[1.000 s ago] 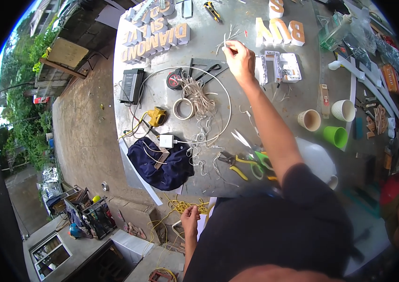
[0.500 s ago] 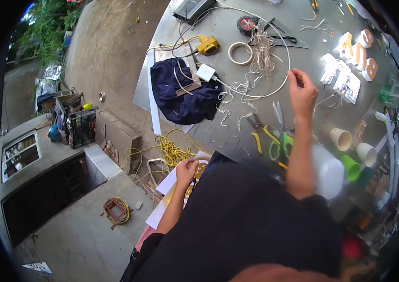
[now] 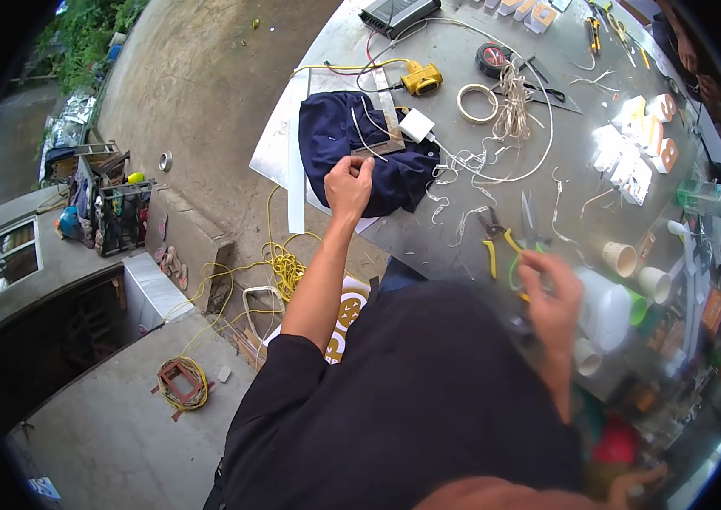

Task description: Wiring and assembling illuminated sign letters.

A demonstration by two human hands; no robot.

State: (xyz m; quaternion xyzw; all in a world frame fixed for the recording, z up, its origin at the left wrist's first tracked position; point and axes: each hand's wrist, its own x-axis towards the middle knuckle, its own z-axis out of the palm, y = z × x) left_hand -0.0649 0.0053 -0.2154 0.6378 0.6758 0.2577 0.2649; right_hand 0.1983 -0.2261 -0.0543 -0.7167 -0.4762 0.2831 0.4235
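Observation:
My left hand (image 3: 349,185) is over the dark navy cloth (image 3: 326,127), thumb and fingers pinched together. Beside its fingertips a thin white wire (image 3: 357,127) lies across a flat metal piece; whatever the pinch holds is too small to make out. My right hand (image 3: 554,293), smeared by motion, hovers at the green handle of the scissors (image 3: 530,223); whether it grips them cannot be seen. Cutting pliers (image 3: 493,242) with yellow-green handles lie left of the scissors. A tangled string of small light modules (image 3: 462,194) spreads between the cloth and the pliers.
Toward the back lie a white adapter (image 3: 416,125), a yellow device (image 3: 422,78), a tape roll (image 3: 461,104) and a tape measure (image 3: 491,58). Lit letter shapes (image 3: 624,166), cups (image 3: 619,258) and a white jug (image 3: 603,310) stand right. Another person's hand (image 3: 687,54) shows far right.
My left hand has risen from beside the printed sheets to the navy cloth. My right hand has left the white cable and dropped toward the scissors. The view has shifted slightly.

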